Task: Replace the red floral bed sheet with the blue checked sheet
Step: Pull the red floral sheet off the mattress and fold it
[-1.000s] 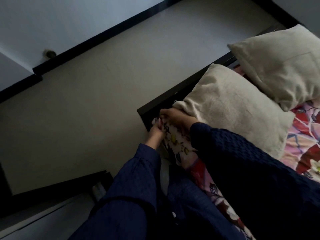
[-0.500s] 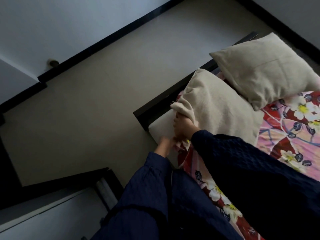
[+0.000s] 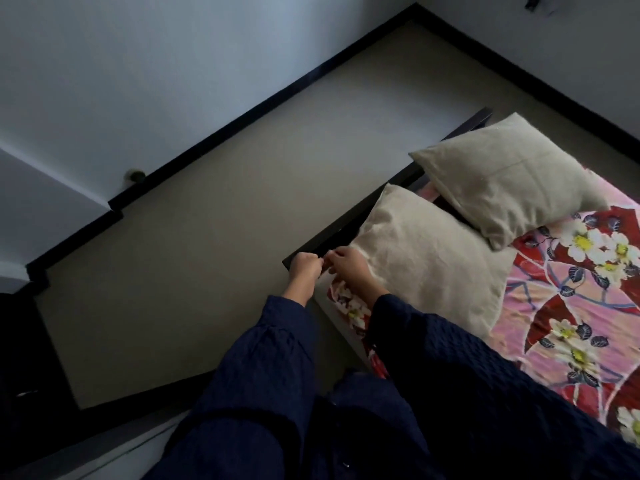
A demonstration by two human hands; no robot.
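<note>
Both your hands meet at the head-end corner of the bed, right against the dark bed frame [image 3: 346, 230]. Your left hand [image 3: 304, 268] is curled into a tight fist on the outer side of the corner. Your right hand [image 3: 348, 263] has its fingers bent down on the bed side, touching the near pillow [image 3: 426, 258]. The fingertips of both nearly meet over a small bit of fabric, so I read both as pinching the corner of the red floral sheet [image 3: 571, 306]. How much cloth sits inside the left fist is too small to tell.

The grip is low and close because that corner looks tucked between mattress and frame. Two hands side by side give you a short, firm pull to free it.

The red floral sheet covers the whole visible mattress, flat on the right and bunched a little under your right wrist. The near pillow lies on the corner you are working, its edge touching your right hand. The far pillow [image 3: 502, 181] lies beside it, overlapping it slightly. Both weigh the sheet down, so likely they must come off before it slides free. The floor [image 3: 207, 237] runs alongside the bed.

The blue checked sheet is not in view. Task is at an early stage: stripping only.
</note>
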